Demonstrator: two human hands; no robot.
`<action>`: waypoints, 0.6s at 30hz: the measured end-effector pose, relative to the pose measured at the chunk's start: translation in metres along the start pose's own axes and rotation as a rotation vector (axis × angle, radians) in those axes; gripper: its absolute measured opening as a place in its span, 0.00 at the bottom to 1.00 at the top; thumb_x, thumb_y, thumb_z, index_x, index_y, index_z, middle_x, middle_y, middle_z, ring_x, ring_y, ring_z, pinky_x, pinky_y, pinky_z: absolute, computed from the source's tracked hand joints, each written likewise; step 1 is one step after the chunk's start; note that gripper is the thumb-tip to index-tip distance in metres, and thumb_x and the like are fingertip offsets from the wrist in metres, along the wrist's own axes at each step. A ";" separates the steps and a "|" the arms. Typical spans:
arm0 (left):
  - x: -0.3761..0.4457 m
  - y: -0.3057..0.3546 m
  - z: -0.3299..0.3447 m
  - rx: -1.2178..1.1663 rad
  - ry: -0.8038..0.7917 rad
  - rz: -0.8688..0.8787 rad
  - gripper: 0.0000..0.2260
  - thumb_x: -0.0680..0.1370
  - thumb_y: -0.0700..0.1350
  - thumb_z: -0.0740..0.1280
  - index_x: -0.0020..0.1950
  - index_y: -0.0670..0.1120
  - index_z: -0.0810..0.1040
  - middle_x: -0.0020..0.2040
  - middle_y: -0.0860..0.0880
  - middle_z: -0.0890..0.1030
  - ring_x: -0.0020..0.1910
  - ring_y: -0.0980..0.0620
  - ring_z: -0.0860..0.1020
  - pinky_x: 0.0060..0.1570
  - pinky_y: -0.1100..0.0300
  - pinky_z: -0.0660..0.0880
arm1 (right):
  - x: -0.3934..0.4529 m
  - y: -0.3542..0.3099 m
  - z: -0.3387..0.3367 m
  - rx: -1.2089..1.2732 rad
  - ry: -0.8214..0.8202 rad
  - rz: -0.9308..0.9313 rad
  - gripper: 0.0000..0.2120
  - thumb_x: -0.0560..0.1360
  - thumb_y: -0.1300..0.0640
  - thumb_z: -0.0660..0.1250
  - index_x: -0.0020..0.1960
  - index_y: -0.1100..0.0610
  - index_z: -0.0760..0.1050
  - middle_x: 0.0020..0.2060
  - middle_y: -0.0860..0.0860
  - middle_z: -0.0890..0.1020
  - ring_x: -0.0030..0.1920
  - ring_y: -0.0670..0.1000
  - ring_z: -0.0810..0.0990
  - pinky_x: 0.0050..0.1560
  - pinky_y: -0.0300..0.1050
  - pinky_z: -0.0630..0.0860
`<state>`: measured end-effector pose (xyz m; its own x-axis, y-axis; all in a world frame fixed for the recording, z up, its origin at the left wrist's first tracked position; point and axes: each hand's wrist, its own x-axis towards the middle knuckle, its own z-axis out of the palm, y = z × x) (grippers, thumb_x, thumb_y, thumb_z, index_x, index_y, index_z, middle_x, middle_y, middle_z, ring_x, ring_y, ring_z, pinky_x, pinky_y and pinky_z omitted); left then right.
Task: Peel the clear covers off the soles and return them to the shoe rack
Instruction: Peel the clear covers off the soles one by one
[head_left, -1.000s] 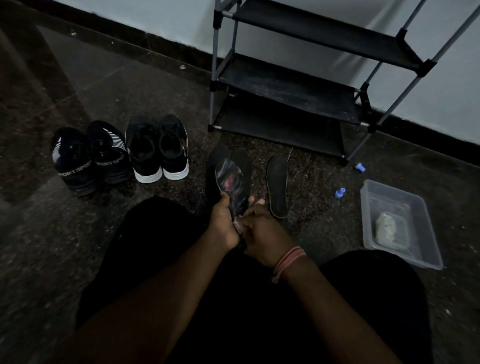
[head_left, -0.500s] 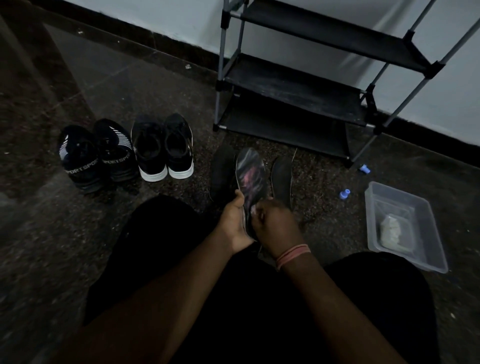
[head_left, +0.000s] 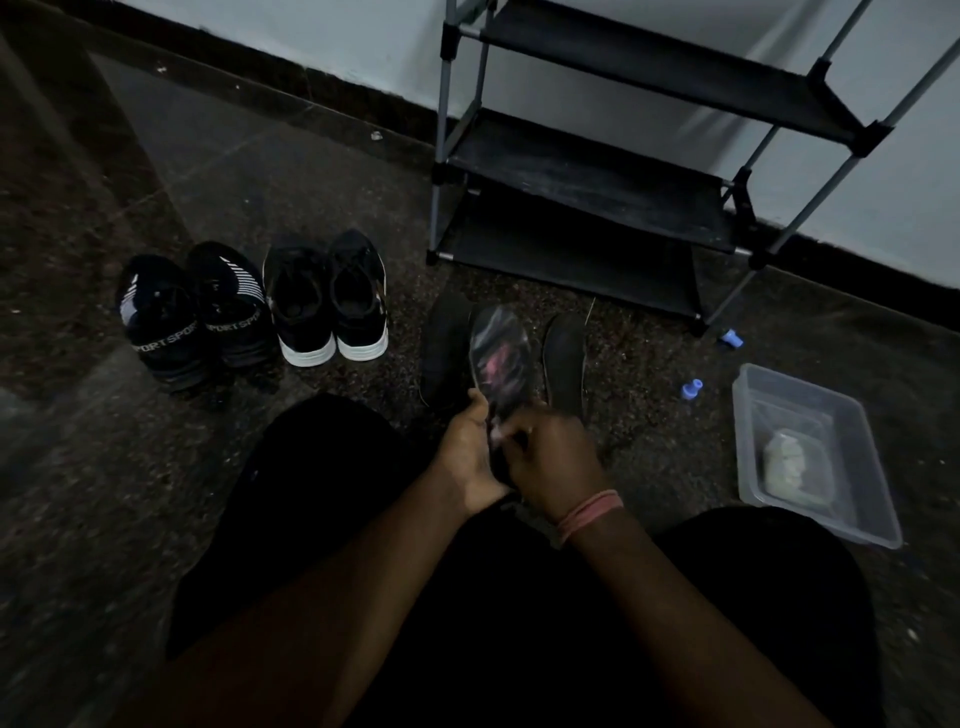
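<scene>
Both hands have drawn closer round the heel of the sole since a moment ago, and the sole stands a little more upright between them. Nearest, the left hand wraps the heel end of the sole, its grip curled round the edge, while the right hand pinches at the clear cover just beside that grip, at the heel. Thin and light, the sole looks likely to bend, and the glossy film looks slippery, so a loose corner at the heel seems the best place to take hold. Just beyond the grip, two more dark soles lie on the floor, one each side. Farther off stands the shoe rack, its shelves bare.
</scene>
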<state>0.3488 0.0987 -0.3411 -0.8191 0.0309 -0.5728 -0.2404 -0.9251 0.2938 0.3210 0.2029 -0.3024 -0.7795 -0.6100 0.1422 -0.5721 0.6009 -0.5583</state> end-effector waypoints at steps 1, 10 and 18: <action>0.002 0.004 -0.003 -0.031 0.011 -0.003 0.34 0.82 0.66 0.52 0.55 0.39 0.84 0.54 0.39 0.86 0.57 0.42 0.84 0.57 0.46 0.76 | -0.006 -0.004 -0.001 0.071 -0.085 0.018 0.06 0.72 0.63 0.70 0.41 0.54 0.85 0.40 0.48 0.86 0.42 0.45 0.83 0.47 0.37 0.76; 0.011 -0.006 -0.002 0.079 -0.022 -0.070 0.34 0.83 0.65 0.50 0.46 0.45 0.89 0.49 0.42 0.87 0.44 0.44 0.87 0.54 0.48 0.75 | 0.009 0.021 0.002 -0.192 0.021 0.106 0.11 0.73 0.54 0.65 0.39 0.58 0.82 0.39 0.55 0.84 0.39 0.56 0.83 0.39 0.45 0.76; 0.009 0.009 -0.005 -0.030 -0.023 -0.002 0.36 0.82 0.67 0.50 0.61 0.38 0.82 0.60 0.39 0.83 0.63 0.42 0.80 0.57 0.45 0.79 | -0.014 0.010 -0.004 0.132 -0.192 -0.003 0.06 0.75 0.56 0.70 0.42 0.53 0.85 0.39 0.47 0.86 0.43 0.44 0.83 0.48 0.38 0.77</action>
<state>0.3419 0.0891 -0.3479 -0.8306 0.0417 -0.5554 -0.2271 -0.9359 0.2694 0.3248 0.2192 -0.3071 -0.7079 -0.7063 -0.0068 -0.5264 0.5340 -0.6616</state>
